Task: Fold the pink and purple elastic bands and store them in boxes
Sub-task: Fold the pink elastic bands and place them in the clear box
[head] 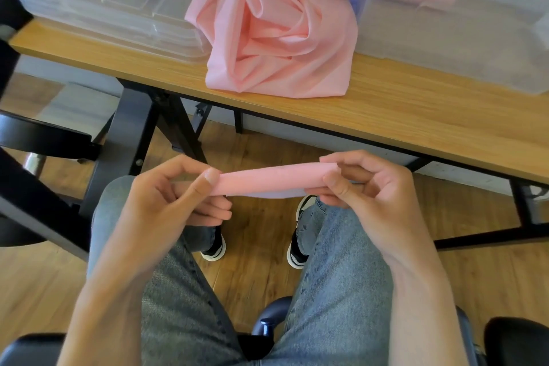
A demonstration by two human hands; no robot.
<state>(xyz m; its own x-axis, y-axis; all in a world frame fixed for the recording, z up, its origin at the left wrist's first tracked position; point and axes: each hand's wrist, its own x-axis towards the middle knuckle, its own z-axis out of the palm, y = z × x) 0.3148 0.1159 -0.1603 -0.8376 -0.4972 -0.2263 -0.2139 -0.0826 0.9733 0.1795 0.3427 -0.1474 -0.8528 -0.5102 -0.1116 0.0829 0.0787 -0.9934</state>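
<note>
You are in the folding step: a pink elastic band (269,180), already doubled into a narrow flat strip, is stretched level between your two hands above your lap, in front of the wooden table (386,116). Your left hand (166,196) pinches its left end between thumb and forefinger, the other fingers curled loosely beneath; your right hand (365,184) pinches the right end the same way, thumb on the near side and forefinger over the top. A paler, lilac-tinged edge shows along the underside of the strip, though I cannot tell whether that is a second layer or a purple band. On the table, well apart from your hands, lies a heap of unfolded pink bands (276,30), with a bit of purple showing behind it. To its left sit stacked clear plastic lids or shallow boxes (98,9); to its right stands a clear storage box (460,36) with something pink visible through its wall, probably bands already stored. The next move likely calls for bringing your hands together to fold the strip end to end, keeping the edges aligned so the layers do not spring apart, then reaching up to the right-hand box to lay it in.
</note>
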